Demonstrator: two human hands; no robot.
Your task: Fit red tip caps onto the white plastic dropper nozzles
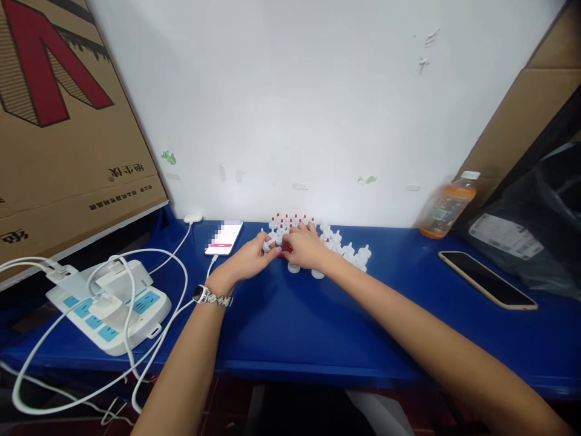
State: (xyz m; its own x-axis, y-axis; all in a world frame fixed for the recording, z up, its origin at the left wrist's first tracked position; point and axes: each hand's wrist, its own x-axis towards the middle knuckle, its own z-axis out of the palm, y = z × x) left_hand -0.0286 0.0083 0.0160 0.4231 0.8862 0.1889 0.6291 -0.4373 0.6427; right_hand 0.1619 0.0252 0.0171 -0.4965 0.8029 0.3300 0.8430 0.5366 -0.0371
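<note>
On the blue worktop [281,321], near its back edge by the wall, a cluster of small white caps [345,249] surrounds the left hand [247,259] and right hand [305,247], whose fingers together pinch one small white cap [270,243] with a red piece [287,249].

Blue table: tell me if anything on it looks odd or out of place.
Nothing spilled or broken. The white cables from the power strip droop in loose loops over the blue table front edge.
</note>
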